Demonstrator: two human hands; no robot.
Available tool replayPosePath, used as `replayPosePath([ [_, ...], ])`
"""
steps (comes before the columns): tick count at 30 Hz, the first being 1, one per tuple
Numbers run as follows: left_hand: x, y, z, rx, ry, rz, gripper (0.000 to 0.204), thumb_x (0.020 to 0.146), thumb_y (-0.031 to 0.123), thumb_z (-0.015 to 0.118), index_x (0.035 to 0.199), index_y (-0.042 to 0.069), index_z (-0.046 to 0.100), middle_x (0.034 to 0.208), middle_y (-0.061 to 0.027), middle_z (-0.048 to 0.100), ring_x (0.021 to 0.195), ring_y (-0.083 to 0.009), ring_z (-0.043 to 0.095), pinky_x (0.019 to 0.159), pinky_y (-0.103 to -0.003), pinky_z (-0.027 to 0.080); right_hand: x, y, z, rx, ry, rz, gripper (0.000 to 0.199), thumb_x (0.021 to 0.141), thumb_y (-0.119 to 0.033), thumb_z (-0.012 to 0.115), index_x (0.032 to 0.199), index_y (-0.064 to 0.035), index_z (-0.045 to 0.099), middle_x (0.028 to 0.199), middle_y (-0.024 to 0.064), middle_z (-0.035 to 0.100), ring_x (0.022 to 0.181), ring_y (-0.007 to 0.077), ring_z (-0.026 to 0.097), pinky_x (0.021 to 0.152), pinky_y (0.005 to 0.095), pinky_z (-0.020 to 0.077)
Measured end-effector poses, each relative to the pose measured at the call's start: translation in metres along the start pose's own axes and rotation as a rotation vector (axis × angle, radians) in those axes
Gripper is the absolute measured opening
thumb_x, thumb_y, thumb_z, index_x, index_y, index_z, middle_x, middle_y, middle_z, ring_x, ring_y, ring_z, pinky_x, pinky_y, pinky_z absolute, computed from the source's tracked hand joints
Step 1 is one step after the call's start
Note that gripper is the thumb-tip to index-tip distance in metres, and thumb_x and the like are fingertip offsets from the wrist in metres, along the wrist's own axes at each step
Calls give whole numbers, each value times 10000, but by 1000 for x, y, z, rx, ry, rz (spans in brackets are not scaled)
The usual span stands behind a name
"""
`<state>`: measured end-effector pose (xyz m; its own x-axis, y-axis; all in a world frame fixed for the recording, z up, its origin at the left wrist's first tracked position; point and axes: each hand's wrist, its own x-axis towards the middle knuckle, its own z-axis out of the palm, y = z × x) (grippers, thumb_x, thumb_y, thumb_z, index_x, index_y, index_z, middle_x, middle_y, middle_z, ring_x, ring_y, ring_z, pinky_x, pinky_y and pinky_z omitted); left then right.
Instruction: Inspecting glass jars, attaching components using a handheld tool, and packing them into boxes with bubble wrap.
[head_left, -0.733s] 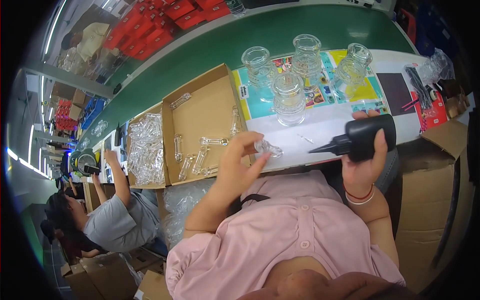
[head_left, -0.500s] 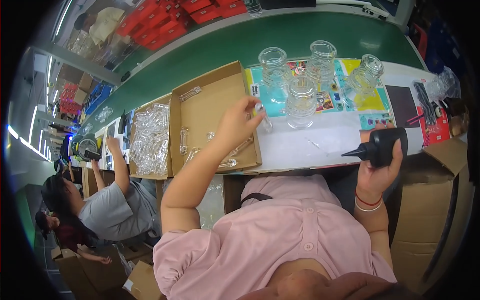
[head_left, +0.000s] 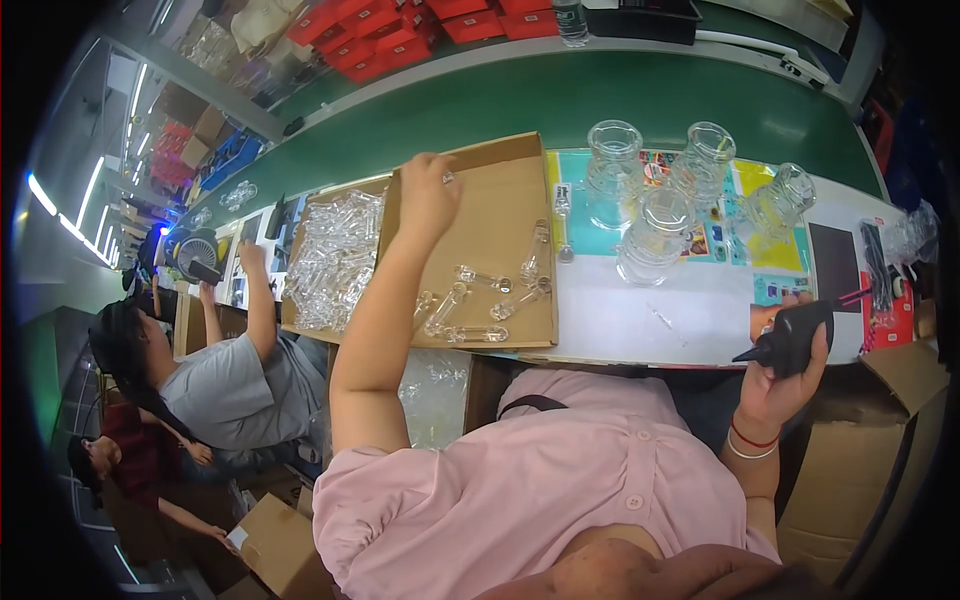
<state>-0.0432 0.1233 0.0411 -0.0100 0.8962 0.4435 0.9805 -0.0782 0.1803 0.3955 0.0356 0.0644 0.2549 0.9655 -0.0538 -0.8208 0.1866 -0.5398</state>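
Observation:
My left hand [head_left: 430, 195] is over the far left part of a shallow cardboard tray [head_left: 490, 205]. Its fingers are closed, and a small glint of clear glass, seemingly the end of a glass tube [head_left: 448, 178], shows at them; the rest is hidden. My right hand [head_left: 785, 385] is wrapped round a black squeeze bottle [head_left: 797, 338], its thin nozzle pointing left. Several clear glass tubes [head_left: 485, 278] with wider ends lie in the tray. One more tube [head_left: 564, 222] lies on the table just right of it. Several clear glass vessels [head_left: 655, 235] stand beyond, one of them tilted.
Left of the tray, a cardboard box [head_left: 335, 262] is heaped with glass tubes. A small clear sliver [head_left: 661, 318] lies on the white sheet. Red boxes [head_left: 385, 45] and a water bottle [head_left: 571, 22] are at the back. A co-worker [head_left: 235, 390] sits at the left.
My left hand has let go of a glass tube on the table right of the tray and moved left over the tray's far side. The bottle stays in my right hand; the view has shifted.

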Motion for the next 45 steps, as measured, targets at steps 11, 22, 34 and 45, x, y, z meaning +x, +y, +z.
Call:
replayPosePath([
  [11,-5,-64,43,341,-162,-28,243,704,141,657,909,47,565,941,-134,544,902,-311,516,779,-406,428,5,6,15,5,100,59,394,908,-231,433,1201,31,408,1072,173,549,570,110,560,320,156,359],
  [22,-49,123,-42,-888,-145,-125,325,728,-4,664,1036,42,570,890,-70,566,717,-106,561,605,-216,463,4,10,38,-47,-44,-9,412,889,-273,462,1174,21,423,1007,165,581,656,152,585,472,183,440],
  [34,-102,224,-32,-1517,-74,17,380,658,-108,691,983,-8,523,999,-137,560,897,-157,565,746,-248,477,-28,-4,55,-519,-409,-201,565,801,-428,542,1148,-25,354,992,127,541,782,149,541,710,262,461],
  [45,-106,229,-36,-1464,21,115,404,616,-119,712,948,7,520,1002,-153,543,911,-199,562,772,-277,483,-36,-19,41,-701,-842,-389,514,795,-180,629,1176,-23,321,1027,224,546,920,250,585,734,318,509],
])
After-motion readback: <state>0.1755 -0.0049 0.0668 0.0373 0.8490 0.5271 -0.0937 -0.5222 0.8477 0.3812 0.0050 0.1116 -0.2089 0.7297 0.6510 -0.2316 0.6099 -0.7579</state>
